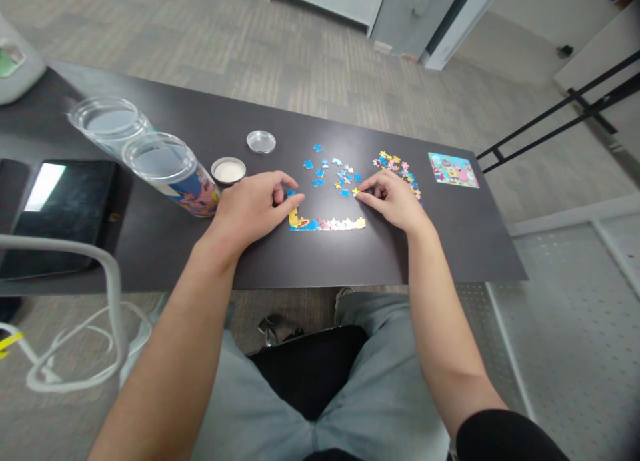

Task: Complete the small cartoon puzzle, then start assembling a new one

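A partly joined jigsaw puzzle (pixel 327 224) forms an L on the dark table, with a bottom row and a short left side. My left hand (pixel 255 204) rests at its left side, thumb and forefinger apart around a blue piece (pixel 291 192) at the top of that side. At the right, my right hand (pixel 395 198) has thumb and forefinger closed on a yellow puzzle piece (pixel 356 191). Loose blue pieces (pixel 319 173) are scattered between the hands. A pile of mixed pieces (pixel 395 162) lies behind my right hand, which partly hides it.
Two clear-topped canisters (pixel 173 174) stand at the left, near a white-filled round lid (pixel 229 170) and a clear lid (pixel 261 141). A black tablet (pixel 55 208) lies further left. A picture card (pixel 453 170) lies near the right edge. A white tube (pixel 113 301) rises at lower left.
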`<action>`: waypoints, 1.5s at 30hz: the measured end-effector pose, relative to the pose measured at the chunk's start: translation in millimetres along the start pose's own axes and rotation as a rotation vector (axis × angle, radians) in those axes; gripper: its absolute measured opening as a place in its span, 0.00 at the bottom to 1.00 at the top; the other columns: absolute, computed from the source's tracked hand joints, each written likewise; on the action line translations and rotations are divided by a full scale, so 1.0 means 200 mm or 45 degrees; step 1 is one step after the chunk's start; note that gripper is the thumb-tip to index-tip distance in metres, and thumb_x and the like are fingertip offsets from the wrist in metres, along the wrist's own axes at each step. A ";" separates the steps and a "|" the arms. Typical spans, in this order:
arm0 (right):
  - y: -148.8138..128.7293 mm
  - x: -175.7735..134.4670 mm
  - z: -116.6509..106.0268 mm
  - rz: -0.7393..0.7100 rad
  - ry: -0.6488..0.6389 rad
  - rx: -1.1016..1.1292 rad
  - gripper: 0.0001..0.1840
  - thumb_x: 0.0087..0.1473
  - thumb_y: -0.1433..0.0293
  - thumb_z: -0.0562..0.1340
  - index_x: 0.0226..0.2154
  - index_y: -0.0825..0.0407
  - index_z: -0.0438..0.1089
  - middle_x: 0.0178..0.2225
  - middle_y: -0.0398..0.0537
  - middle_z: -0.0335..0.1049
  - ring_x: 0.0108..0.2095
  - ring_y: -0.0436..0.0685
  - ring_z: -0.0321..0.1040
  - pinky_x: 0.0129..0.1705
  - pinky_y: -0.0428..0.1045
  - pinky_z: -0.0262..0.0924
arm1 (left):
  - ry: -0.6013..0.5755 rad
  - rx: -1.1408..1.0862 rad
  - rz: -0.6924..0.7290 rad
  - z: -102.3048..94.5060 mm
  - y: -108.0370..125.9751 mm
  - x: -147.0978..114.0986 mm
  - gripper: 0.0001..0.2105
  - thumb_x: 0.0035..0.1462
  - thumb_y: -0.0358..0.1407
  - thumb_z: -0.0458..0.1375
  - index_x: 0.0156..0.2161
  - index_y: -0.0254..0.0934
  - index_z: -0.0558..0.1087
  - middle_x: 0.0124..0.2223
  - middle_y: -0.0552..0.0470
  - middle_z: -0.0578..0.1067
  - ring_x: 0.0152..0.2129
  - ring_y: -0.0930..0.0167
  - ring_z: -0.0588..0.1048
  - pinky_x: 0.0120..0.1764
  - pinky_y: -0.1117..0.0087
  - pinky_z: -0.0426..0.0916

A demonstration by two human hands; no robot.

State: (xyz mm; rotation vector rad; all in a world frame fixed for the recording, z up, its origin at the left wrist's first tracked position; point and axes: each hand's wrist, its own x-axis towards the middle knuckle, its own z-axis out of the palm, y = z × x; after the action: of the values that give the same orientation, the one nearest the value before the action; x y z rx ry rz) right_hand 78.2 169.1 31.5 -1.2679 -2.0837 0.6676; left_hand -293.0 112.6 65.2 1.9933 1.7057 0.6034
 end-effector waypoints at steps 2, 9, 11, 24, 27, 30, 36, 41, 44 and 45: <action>0.02 0.01 -0.01 -0.007 -0.071 0.024 0.13 0.73 0.52 0.81 0.45 0.42 0.85 0.44 0.52 0.79 0.39 0.66 0.72 0.51 0.65 0.75 | 0.008 0.005 -0.003 0.00 0.00 0.00 0.13 0.76 0.51 0.71 0.56 0.50 0.90 0.39 0.53 0.86 0.35 0.60 0.82 0.39 0.59 0.63; 0.02 -0.01 -0.01 -0.049 -0.104 0.106 0.12 0.71 0.56 0.81 0.48 0.43 0.85 0.48 0.51 0.81 0.38 0.63 0.72 0.51 0.63 0.75 | -0.013 0.065 -0.024 0.01 0.01 0.02 0.16 0.75 0.53 0.69 0.56 0.51 0.91 0.38 0.54 0.86 0.34 0.60 0.81 0.39 0.59 0.62; 0.01 -0.02 -0.01 -0.106 -0.090 0.085 0.10 0.72 0.60 0.80 0.51 0.43 0.87 0.52 0.52 0.81 0.38 0.62 0.72 0.52 0.62 0.75 | -0.021 0.075 -0.030 0.00 0.01 0.03 0.17 0.74 0.54 0.68 0.57 0.51 0.91 0.38 0.53 0.85 0.34 0.60 0.81 0.39 0.59 0.62; -0.08 -0.07 -0.03 0.123 -0.204 0.320 0.21 0.70 0.52 0.84 0.44 0.42 0.76 0.36 0.42 0.77 0.35 0.59 0.70 0.42 0.57 0.72 | -0.023 0.121 -0.069 -0.01 0.03 0.03 0.18 0.75 0.54 0.67 0.58 0.49 0.91 0.40 0.51 0.87 0.36 0.59 0.82 0.38 0.58 0.64; -0.09 -0.07 -0.03 0.159 -0.182 0.483 0.23 0.69 0.48 0.84 0.46 0.42 0.76 0.38 0.43 0.80 0.38 0.58 0.74 0.43 0.56 0.74 | -0.025 0.118 -0.061 0.00 0.02 0.03 0.18 0.76 0.55 0.67 0.59 0.49 0.91 0.40 0.50 0.88 0.37 0.58 0.82 0.38 0.57 0.64; -0.10 -0.07 -0.03 0.180 -0.237 0.585 0.26 0.68 0.45 0.83 0.51 0.43 0.79 0.42 0.46 0.82 0.44 0.61 0.82 0.50 0.58 0.80 | -0.026 0.101 -0.057 0.00 0.01 0.03 0.19 0.76 0.56 0.67 0.59 0.50 0.91 0.40 0.50 0.88 0.38 0.57 0.83 0.39 0.56 0.66; -0.10 -0.06 -0.03 0.191 -0.241 0.668 0.35 0.64 0.37 0.85 0.51 0.43 0.75 0.46 0.46 0.80 0.51 0.63 0.89 0.54 0.58 0.83 | -0.001 0.086 -0.046 -0.01 0.00 0.04 0.19 0.77 0.58 0.67 0.58 0.50 0.91 0.40 0.50 0.86 0.40 0.57 0.83 0.41 0.55 0.70; -0.09 -0.06 -0.06 0.198 -0.311 0.628 0.35 0.62 0.35 0.87 0.46 0.44 0.80 0.40 0.45 0.81 0.40 0.59 0.78 0.45 0.56 0.77 | -0.015 0.091 -0.073 -0.01 0.01 0.04 0.19 0.76 0.55 0.67 0.58 0.48 0.90 0.39 0.52 0.84 0.40 0.60 0.81 0.42 0.58 0.69; -0.08 -0.07 -0.07 0.174 -0.333 0.578 0.30 0.67 0.38 0.85 0.49 0.45 0.87 0.37 0.45 0.79 0.38 0.59 0.73 0.42 0.55 0.73 | -0.029 0.073 -0.076 -0.01 0.01 0.04 0.19 0.77 0.55 0.67 0.59 0.47 0.90 0.40 0.52 0.84 0.39 0.61 0.80 0.42 0.59 0.69; -0.08 -0.07 -0.07 0.164 -0.352 0.555 0.29 0.69 0.40 0.85 0.50 0.46 0.89 0.37 0.45 0.80 0.39 0.59 0.73 0.42 0.55 0.72 | -0.027 0.070 -0.078 -0.01 0.01 0.04 0.18 0.77 0.55 0.68 0.59 0.48 0.90 0.40 0.53 0.85 0.39 0.61 0.81 0.42 0.59 0.69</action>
State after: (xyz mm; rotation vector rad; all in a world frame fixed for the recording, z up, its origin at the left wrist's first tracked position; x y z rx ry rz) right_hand 84.8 151.9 49.0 -1.1097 -1.9247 1.3376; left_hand -291.5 120.1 67.2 1.9697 1.7816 0.5182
